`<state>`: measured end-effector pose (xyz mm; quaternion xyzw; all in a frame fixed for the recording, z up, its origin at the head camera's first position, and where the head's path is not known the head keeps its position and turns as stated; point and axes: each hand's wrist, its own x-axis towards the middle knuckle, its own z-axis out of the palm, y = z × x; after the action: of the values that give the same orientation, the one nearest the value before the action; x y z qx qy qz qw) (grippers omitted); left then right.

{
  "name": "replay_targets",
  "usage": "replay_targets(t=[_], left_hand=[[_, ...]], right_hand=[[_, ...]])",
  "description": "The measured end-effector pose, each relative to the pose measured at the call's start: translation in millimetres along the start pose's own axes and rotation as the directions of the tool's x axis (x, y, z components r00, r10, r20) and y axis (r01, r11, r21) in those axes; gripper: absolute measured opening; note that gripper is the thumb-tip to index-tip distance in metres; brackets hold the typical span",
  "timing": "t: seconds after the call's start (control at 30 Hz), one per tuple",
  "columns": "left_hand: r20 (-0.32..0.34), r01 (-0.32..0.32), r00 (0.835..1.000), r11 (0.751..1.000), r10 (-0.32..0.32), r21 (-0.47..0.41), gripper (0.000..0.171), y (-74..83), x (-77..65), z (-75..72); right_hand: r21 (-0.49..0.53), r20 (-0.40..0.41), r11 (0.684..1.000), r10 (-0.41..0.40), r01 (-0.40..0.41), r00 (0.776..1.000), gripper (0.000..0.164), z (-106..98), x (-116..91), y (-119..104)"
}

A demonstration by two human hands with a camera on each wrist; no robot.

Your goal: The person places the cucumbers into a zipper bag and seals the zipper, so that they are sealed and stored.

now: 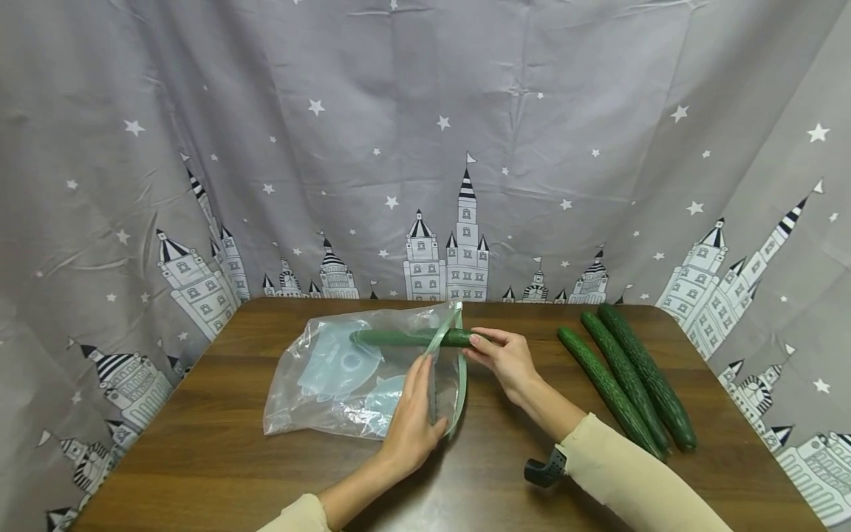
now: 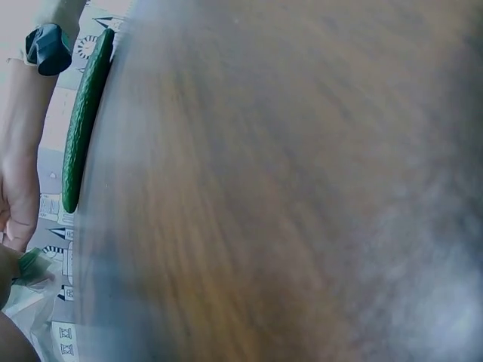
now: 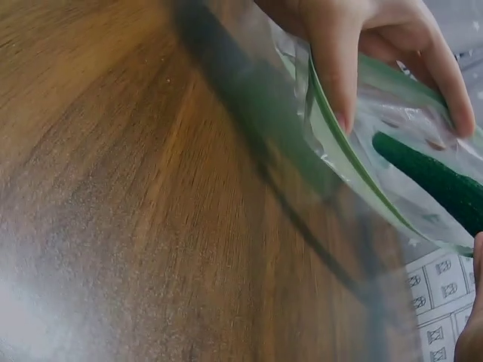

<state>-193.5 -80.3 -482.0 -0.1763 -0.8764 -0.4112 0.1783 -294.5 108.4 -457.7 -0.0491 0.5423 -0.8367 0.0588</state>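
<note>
A long green cucumber (image 1: pixel 412 338) lies mostly inside a clear zip bag (image 1: pixel 286 395) with a green-edged mouth and pale blue print. My right hand (image 1: pixel 505 360) pinches the cucumber's near end just outside the mouth. My left hand (image 1: pixel 412 417) holds the bag at its mouth, thumb by the near edge and fingers by the other. In the right wrist view, the cucumber (image 3: pixel 434 177) points in between the two green edges, below the left hand's fingers (image 3: pixel 445 75). The left wrist view catches little of the bag (image 2: pixel 34 302).
Three more cucumbers (image 1: pixel 631 384) lie side by side at the right of the brown wooden table (image 1: pixel 219 458). A grey curtain (image 1: pixel 565 111) with stars and castles hangs behind the table. A black device (image 1: pixel 547 468) sticks out from the right sleeve.
</note>
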Motion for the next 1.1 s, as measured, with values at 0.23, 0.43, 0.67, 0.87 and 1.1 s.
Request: replay_targets(t=[0.23, 0.43, 0.67, 0.87, 1.1], left_hand=[[0.005, -0.001, 1.000, 1.000, 0.001, -0.007, 0.109, 0.3, 1.4, -3.9], [0.017, -0.003, 1.000, 1.000, 0.003, -0.011, 0.109, 1.7, 2.3, -3.6], [0.021, -0.016, 1.000, 1.000, 0.016, -0.009, 0.108, 5.1, 1.9, -2.7], [0.020, -0.006, 1.000, 1.000, 0.006, -0.018, 0.110, 5.5, 2.4, -1.8], [-0.011, 0.005, 1.000, 1.000, -0.005, 0.002, 0.109, 3.7, 4.0, 2.0]], right_hand=[[-0.082, 0.072, 0.992, -0.092, 0.098, 0.993, 0.038, 11.3, -2.9, -1.2], [-0.113, 0.078, 0.992, -0.042, 0.050, 0.996, 0.034, 20.9, -2.1, -2.0], [-0.124, 0.047, 0.992, -0.025, 0.030, 0.999, 0.035, 31.9, 7.5, 4.4], [-0.193, 0.039, 0.981, 0.004, 0.003, 0.999, 0.031, 35.4, 20.8, 11.9], [-0.711, -0.024, 0.700, -0.115, 0.064, 0.993, 0.024, 36.1, 28.5, 21.5]])
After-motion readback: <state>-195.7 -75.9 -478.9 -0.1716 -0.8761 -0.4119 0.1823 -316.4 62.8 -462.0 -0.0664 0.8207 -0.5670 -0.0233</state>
